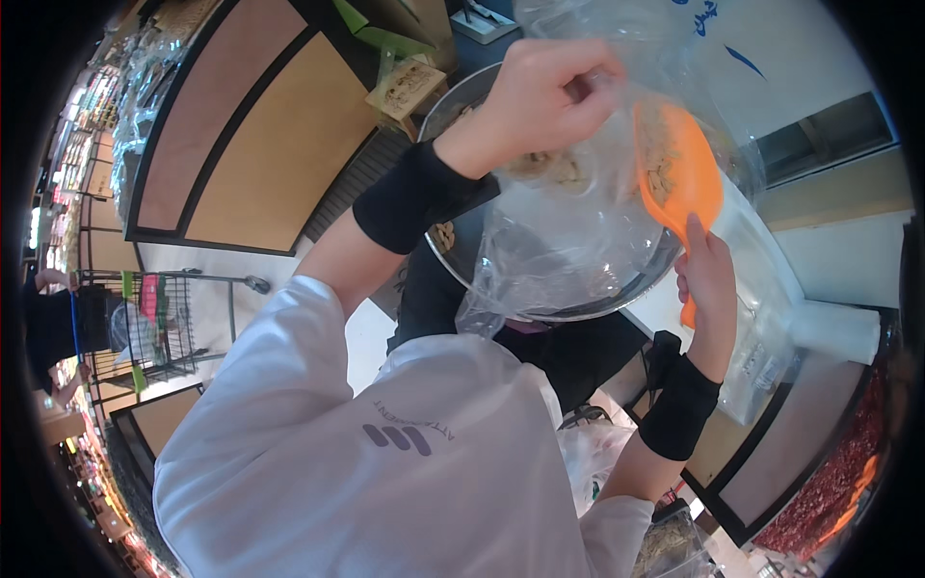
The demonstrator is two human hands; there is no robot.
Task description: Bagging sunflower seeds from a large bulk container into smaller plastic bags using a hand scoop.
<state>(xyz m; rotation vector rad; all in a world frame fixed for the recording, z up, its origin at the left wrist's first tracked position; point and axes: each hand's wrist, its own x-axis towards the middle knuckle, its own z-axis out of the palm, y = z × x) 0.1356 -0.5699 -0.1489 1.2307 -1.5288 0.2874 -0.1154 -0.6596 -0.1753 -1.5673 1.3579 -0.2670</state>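
My right hand [708, 278] grips the handle of an orange plastic scoop [697, 180]. Small beige pieces, perhaps nuts or seeds in shell, lie in the scoop. My left hand [556, 94] is raised with its fingers curled, pinching what looks like the clear plastic bag [571, 238]; motion blurs the fingertips. That bag spreads across a large round metal bowl [647, 289] in front of me. More beige pieces [442, 235] show at the bowl's left side. The scoop's front edge is against or behind the bag film; which one I cannot tell.
Right of the bowl, flat clear bags [755, 376] and a white roll [835, 332] lie on a counter. A small wooden stand [405, 88] is beyond the bowl at left. Farther left, a person [50, 339] holds a shopping cart [137, 325]. A bin of dark red goods [824, 462] is lower right.
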